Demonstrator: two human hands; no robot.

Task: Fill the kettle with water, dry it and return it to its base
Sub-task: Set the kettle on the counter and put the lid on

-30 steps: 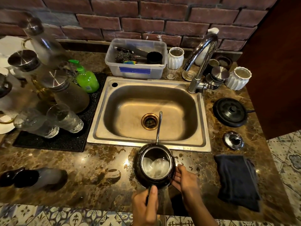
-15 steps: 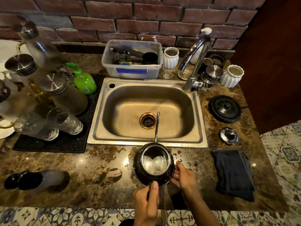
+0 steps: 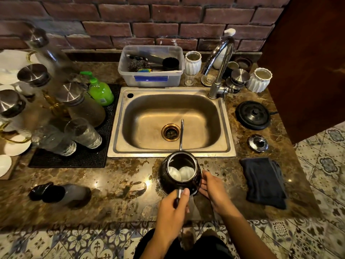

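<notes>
A black gooseneck kettle (image 3: 169, 181) stands lidless on the counter just in front of the sink, water glinting inside, its thin spout reaching over the basin. My left hand (image 3: 172, 208) grips the kettle's handle at the near side. My right hand (image 3: 211, 189) rests flat against the kettle's right flank, fingers spread. The round black base (image 3: 253, 115) lies on the counter right of the sink, its cord running right. The kettle's shiny lid (image 3: 258, 143) sits below the base. A dark blue cloth (image 3: 264, 181) lies folded right of my right hand.
A steel sink (image 3: 226, 128) with a curved faucet (image 3: 218, 60) fills the middle. Glass bottles and tumblers (image 3: 83, 132) crowd a black mat at left, beside a green soap bottle (image 3: 99, 90). A plastic tub (image 3: 151, 78) and white cups stand behind the sink. A dark bottle (image 3: 57, 193) lies near the front edge.
The kettle and both hands stay in the same place on the counter. Only the camera view has shifted slightly.
</notes>
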